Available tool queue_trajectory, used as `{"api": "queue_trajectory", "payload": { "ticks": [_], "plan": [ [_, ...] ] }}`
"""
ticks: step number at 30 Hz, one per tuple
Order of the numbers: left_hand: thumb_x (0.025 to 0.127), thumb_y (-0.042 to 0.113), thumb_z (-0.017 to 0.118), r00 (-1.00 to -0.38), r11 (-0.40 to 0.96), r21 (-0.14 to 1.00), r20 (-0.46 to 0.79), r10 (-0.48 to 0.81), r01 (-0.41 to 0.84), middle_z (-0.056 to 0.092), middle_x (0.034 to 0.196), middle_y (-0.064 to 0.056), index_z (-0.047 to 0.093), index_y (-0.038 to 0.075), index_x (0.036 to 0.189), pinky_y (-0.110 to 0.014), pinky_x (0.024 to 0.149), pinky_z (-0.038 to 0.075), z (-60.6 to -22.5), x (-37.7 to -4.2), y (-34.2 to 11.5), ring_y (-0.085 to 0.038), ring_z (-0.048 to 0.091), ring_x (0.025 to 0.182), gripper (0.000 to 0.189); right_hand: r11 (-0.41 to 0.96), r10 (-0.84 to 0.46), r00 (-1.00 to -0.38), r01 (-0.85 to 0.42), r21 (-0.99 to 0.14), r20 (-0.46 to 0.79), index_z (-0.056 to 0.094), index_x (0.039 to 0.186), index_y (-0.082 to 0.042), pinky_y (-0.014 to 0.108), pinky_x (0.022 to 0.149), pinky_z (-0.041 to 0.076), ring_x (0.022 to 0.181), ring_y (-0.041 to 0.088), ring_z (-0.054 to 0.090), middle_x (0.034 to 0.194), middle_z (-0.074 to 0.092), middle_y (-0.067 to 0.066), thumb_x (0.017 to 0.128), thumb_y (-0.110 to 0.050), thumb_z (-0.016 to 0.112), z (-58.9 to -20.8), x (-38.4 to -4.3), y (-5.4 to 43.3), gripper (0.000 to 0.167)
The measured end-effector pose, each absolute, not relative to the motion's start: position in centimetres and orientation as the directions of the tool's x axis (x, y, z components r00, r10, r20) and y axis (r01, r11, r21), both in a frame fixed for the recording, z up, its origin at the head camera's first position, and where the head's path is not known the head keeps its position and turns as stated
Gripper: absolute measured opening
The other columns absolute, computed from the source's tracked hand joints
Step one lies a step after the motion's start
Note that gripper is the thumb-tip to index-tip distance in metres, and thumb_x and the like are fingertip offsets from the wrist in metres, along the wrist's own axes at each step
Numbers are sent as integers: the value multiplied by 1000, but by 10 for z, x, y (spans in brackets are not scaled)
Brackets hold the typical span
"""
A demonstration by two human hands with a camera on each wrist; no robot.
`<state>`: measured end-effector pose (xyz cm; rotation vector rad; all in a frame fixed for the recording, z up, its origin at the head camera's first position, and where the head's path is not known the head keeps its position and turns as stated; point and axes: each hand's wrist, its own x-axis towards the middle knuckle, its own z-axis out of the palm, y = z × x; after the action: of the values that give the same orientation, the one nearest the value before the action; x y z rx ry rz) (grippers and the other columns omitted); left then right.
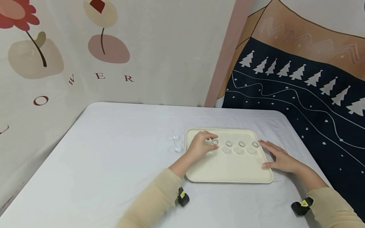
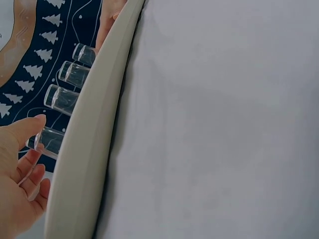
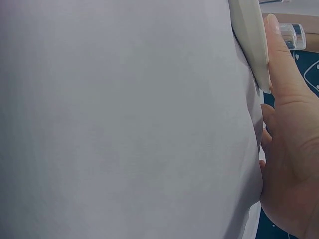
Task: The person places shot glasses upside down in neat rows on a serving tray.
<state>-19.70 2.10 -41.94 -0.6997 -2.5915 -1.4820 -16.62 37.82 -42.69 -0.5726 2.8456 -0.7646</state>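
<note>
As the person's L hand pinches shot glass no. 1, thumb on near side, index on far side, I log from my remote station the relation that counts: two spare glasses lie to that hand's L, w/ R hand well apart from them.

Item: rectangular cream tray, long axis L–R, on white tablecloth.

Item: clear shot glasses, qty 4, on tray's far half, single row parallel to its long side. No. 1 at L end; then glass no. 2, glass no. 3, glass no. 4 at R end. Axes vert.; narrow thick base up, mouth down, as best I can tell.

Item: clear shot glasses, qty 2, off tray, just beside its L edge: near spare, w/ far spare behind it. Axes vert. too, but apparently mouth up, opp. to row.

Item: R hand, fingers extended, gripping nothing; thumb on tray's R rim, index tip just beside no. 4.
</note>
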Motion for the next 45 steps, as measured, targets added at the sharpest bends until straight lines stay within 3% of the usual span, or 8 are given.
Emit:
{"api": "queue_trajectory", "payload": {
  "ticks": [12, 16, 22, 29, 35, 45],
  "plan": [
    [78, 17, 81, -886, 402, 805, 306, 350, 437, 66, 111, 0, 69, 8, 115, -34, 88, 46, -409, -188, 9, -20, 55, 103, 41, 793, -394, -918, -311, -525, -52, 28, 149, -7, 75, 96, 8, 134, 55, 13, 150, 23, 29, 74, -34, 80, -430, -165, 381, 95],
    [79, 15, 80, -872, 373, 803, 342, 349, 464, 66, 112, -2, 68, 6, 116, -40, 83, 49, -400, -183, -3, -23, 56, 104, 40, 795, -395, -917, -314, -519, -52, 28, 150, -8, 75, 96, 9, 134, 54, 14, 150, 23, 29, 74, -35, 80, -430, -166, 381, 96],
    [77, 15, 82, -848, 360, 775, 417, 327, 519, 66, 110, 1, 69, 7, 115, -32, 71, 47, -386, -175, -24, -18, 54, 97, 41, 794, -396, -917, -318, -518, -46, 28, 149, -7, 75, 97, 9, 134, 54, 14, 150, 24, 29, 74, -35, 80, -430, -167, 381, 95],
    [74, 9, 83, -841, 326, 780, 456, 290, 535, 66, 110, -2, 69, 4, 114, -40, 71, 48, -380, -171, -55, -24, 55, 97, 42, 794, -398, -916, -324, -514, -39, 29, 149, -7, 76, 96, 10, 134, 54, 15, 149, 25, 28, 74, -35, 80, -432, -169, 381, 95],
    [74, 8, 83, -858, 345, 788, 444, 257, 510, 66, 112, -4, 68, 6, 116, -43, 74, 48, -383, -168, -83, -18, 56, 97, 45, 788, -407, -913, -335, -516, -29, 29, 149, -8, 75, 96, 10, 134, 54, 16, 149, 25, 28, 74, -34, 80, -429, -168, 381, 95],
    [76, 10, 82, -905, 390, 821, 334, 265, 417, 65, 117, -3, 65, 6, 120, -41, 78, 47, -401, -168, -115, -30, 56, 104, 47, 782, -403, -915, -338, -524, -12, 29, 150, -10, 75, 96, 11, 134, 53, 16, 149, 27, 28, 73, -33, 81, -430, -167, 380, 95]
  ]
}}
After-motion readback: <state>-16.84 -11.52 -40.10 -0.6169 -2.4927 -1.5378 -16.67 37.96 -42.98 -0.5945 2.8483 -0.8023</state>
